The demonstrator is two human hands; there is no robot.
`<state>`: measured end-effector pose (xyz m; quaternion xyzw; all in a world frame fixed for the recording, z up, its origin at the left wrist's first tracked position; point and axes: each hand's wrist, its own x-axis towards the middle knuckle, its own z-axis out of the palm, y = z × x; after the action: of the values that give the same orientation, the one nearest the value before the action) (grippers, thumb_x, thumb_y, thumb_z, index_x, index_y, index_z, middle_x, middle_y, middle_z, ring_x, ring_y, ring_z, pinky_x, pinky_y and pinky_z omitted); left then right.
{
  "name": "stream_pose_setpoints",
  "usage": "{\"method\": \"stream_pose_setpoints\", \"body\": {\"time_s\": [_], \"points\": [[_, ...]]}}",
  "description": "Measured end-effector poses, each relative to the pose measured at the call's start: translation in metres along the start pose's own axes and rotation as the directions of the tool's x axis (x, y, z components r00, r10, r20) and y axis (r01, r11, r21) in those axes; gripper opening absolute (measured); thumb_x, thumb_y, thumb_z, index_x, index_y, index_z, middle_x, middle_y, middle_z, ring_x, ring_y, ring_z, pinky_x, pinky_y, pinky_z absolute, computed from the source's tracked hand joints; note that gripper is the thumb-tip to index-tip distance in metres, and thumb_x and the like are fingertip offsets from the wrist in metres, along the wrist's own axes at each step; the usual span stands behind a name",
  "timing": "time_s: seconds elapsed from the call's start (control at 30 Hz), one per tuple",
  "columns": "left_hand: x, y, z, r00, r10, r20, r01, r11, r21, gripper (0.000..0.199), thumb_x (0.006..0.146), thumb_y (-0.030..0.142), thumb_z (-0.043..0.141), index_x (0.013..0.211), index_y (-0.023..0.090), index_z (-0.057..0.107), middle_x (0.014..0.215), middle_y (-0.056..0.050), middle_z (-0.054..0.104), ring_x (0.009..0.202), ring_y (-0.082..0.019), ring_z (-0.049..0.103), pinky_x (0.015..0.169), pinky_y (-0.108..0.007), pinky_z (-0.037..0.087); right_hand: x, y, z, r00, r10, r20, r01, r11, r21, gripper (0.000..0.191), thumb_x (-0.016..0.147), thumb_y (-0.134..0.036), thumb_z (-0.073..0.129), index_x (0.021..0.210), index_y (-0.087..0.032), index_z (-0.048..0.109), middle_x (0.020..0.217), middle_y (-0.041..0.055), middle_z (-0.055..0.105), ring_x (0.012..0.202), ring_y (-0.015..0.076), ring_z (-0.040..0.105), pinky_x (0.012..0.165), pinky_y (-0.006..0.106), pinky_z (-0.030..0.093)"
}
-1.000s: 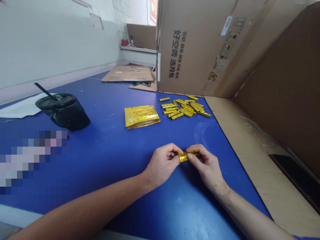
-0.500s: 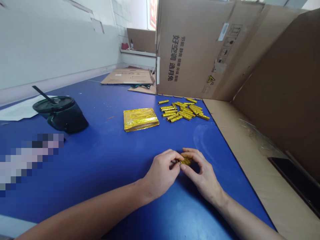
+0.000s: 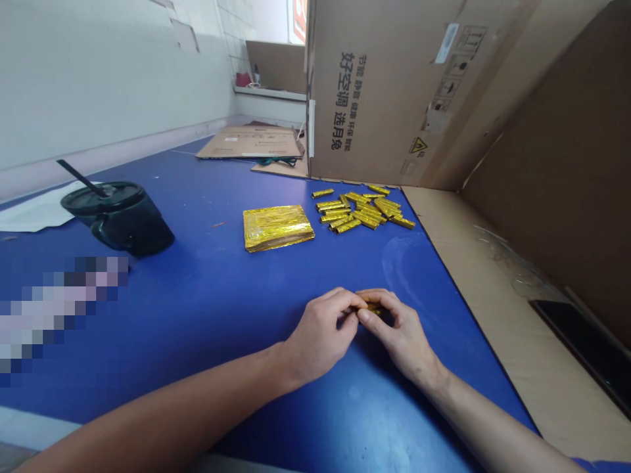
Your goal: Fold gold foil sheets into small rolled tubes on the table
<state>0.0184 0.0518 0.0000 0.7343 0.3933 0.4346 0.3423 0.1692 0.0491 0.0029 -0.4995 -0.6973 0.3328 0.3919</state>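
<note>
Between my two hands is a piece of gold foil paper (image 3: 375, 308), mostly hidden by the fingers. My left hand (image 3: 320, 338) pinches its left end with thumb and forefinger. Closed around the other end is my right hand (image 3: 405, 334), its thumb in front and its fingers behind. Beyond the hands, to the left, lies a flat stack of gold foil sheets (image 3: 277, 228). Farther off to the right is a loose pile of small rolled gold foil tubes (image 3: 367, 211), several of them crossing one another.
A dark lidded mug (image 3: 133, 220) with a straw stands at the left on the blue table (image 3: 211, 295). A large cardboard box (image 3: 384, 98) rises behind the foil tubes. Flat cardboard (image 3: 251, 141) lies at the back. A black flat object (image 3: 576, 355) is at the right.
The fingers have closed further over the gold foil paper, so less of it shows. The view has shifted slightly; the stack and tubes lie as before.
</note>
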Motion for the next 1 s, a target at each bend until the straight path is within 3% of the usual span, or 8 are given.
{"method": "stream_pose_setpoints", "body": {"time_s": [0.17,0.37,0.53,0.67,0.9,1.0], "points": [[0.001,0.002,0.001,0.994,-0.071,0.078,0.083,0.983,-0.165,0.017,0.074,0.014,0.047,0.089,0.015,0.054,0.083,-0.003,0.057,0.074,-0.012,0.057,0.067,-0.023,0.048,0.001,0.005,0.000,0.999,0.043,0.001,-0.043,0.999,0.029,0.025,0.074,-0.041,0.055,0.082,-0.018,0.061,0.077,0.0046,0.062,0.076,0.0192,0.056,0.070,0.032,0.044],[0.009,-0.003,0.000,0.961,-0.263,0.092,0.278,0.914,-0.296,0.012,0.072,0.017,0.051,0.084,0.014,0.052,0.069,0.000,0.056,0.064,-0.011,0.056,0.063,-0.024,0.047,0.002,0.009,-0.004,0.995,0.053,-0.086,-0.043,0.992,0.119,0.027,0.077,-0.040,0.051,0.090,-0.018,0.058,0.084,0.0045,0.063,0.078,0.0173,0.057,0.071,0.030,0.045],[0.013,-0.006,-0.004,0.960,-0.279,0.025,0.266,0.882,-0.390,0.017,0.070,0.016,0.052,0.087,0.014,0.052,0.073,-0.001,0.057,0.065,-0.010,0.056,0.062,-0.023,0.046,0.005,0.011,-0.006,0.991,0.095,-0.099,-0.079,0.984,0.159,0.029,0.072,-0.038,0.058,0.092,-0.018,0.058,0.081,0.0031,0.064,0.072,0.0162,0.058,0.066,0.028,0.046],[0.014,-0.008,-0.002,0.961,-0.275,0.037,0.267,0.879,-0.394,0.024,0.067,0.018,0.058,0.091,0.013,0.055,0.081,-0.003,0.061,0.072,-0.012,0.057,0.068,-0.025,0.046,0.003,0.008,-0.004,0.996,0.036,-0.076,-0.026,0.992,0.124,0.022,0.073,-0.035,0.058,0.086,-0.018,0.061,0.079,0.0028,0.065,0.071,0.0161,0.058,0.065,0.027,0.045],[0.014,-0.005,-0.002,0.946,-0.318,0.060,0.313,0.851,-0.422,0.016,0.067,0.020,0.060,0.080,0.011,0.058,0.066,-0.001,0.060,0.059,-0.009,0.054,0.056,-0.021,0.044,0.000,0.003,-0.003,0.996,0.036,-0.084,-0.025,0.991,0.129,0.017,0.073,-0.034,0.058,0.078,-0.018,0.063,0.068,0.0013,0.064,0.063,0.0144,0.057,0.058,0.025,0.045],[0.015,-0.004,-0.004,0.938,-0.343,0.059,0.331,0.827,-0.454,0.016,0.067,0.021,0.059,0.079,0.011,0.058,0.062,-0.001,0.059,0.057,-0.009,0.054,0.053,-0.020,0.043,0.000,0.004,-0.003,0.993,0.055,-0.109,-0.037,0.987,0.154,0.020,0.072,-0.035,0.059,0.083,-0.018,0.063,0.070,0.0016,0.064,0.061,0.0139,0.056,0.057,0.025,0.044]]}}
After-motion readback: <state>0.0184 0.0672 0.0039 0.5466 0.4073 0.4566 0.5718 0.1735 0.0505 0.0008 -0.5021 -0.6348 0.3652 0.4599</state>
